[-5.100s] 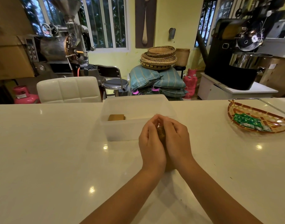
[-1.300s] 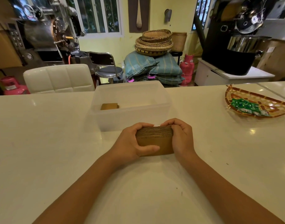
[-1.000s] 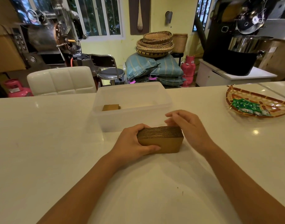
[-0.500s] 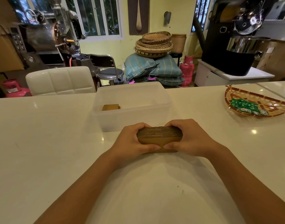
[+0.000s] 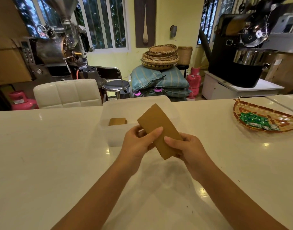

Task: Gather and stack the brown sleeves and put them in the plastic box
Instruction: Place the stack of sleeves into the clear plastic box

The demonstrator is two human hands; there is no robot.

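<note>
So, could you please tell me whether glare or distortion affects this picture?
Head view: small ceiling-light glare spots dot the white counter; wide-angle bending curves its far edge; the sleeve stack in both hands stays sharp, casting a soft shadow below.

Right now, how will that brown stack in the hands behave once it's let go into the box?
The stack of sleeves looks like loose flat cardboard, probably light and fairly stiff. Both hands, left and right, pinch it, so it may fan apart if dropped into the box.
</note>
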